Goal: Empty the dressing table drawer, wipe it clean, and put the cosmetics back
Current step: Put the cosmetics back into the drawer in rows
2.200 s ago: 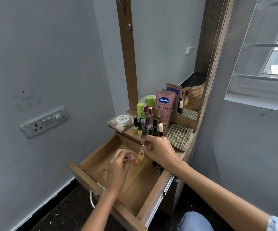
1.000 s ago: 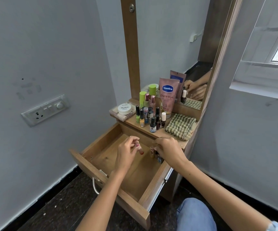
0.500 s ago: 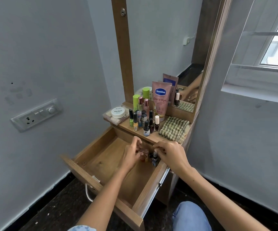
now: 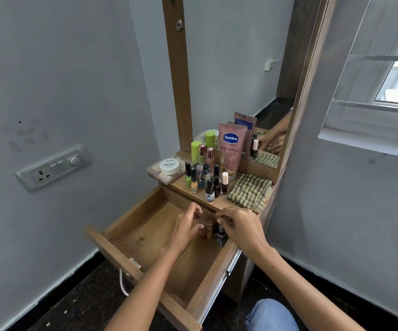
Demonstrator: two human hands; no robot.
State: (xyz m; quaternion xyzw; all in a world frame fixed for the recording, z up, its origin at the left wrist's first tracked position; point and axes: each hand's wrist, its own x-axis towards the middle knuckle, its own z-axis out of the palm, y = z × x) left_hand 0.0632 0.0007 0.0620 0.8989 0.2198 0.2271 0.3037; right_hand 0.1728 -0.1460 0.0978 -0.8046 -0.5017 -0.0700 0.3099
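Observation:
The wooden drawer (image 4: 131, 217) of the dressing table is pulled out. A few small nail polish bottles (image 4: 209, 231) stand in its back right corner; the rest of its floor is bare. My left hand (image 4: 186, 229) hangs just left of them with loosely spread fingers, holding nothing. My right hand (image 4: 239, 226) is just right of them, its curled fingertips over a dark blue bottle (image 4: 220, 234) with nothing seen between them. Several more nail polish bottles (image 4: 207, 181) stand on the tabletop beside a pink Vaseline tube (image 4: 231, 149).
A green checked cloth (image 4: 250, 192) lies folded on the tabletop's right. A white nail polish remover tub (image 4: 168, 166) sits on a flat box at the left edge. A mirror (image 4: 236, 68) rises behind, with a switch panel (image 4: 52, 167) on the left wall. My knee (image 4: 272, 316) is below the drawer.
Both hands carried small bottles to the drawer's back right corner and set them down. The left hand's fingers have now opened away from its bottle.

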